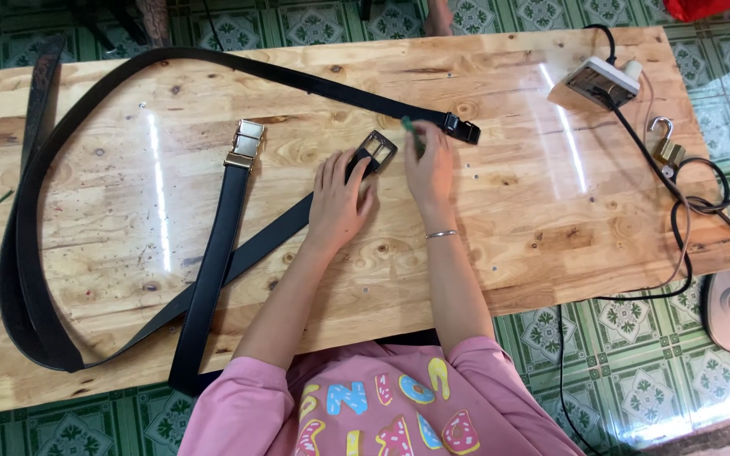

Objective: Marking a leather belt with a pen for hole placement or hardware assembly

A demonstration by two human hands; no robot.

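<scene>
Your left hand [340, 203] lies flat with the fingers spread, pressing down the end of the black belt [251, 249] just where it meets the dark square buckle [376, 150], so the belt is pinned to the wooden table [509, 219] and not gripped. Your right hand [429, 169], just to the right of the buckle, is closed around a small green-handled tool [411, 133] (its tip is hidden, I cannot tell its kind). I judge that you are fixing the buckle to the belt end; the next move needs a steady left hand and a careful tool tip. Left of your grip lies a second belt with a silver buckle [245, 143]. Far right stand a white power strip [601, 82] and a brass padlock [666, 149]; no readable package is near.
</scene>
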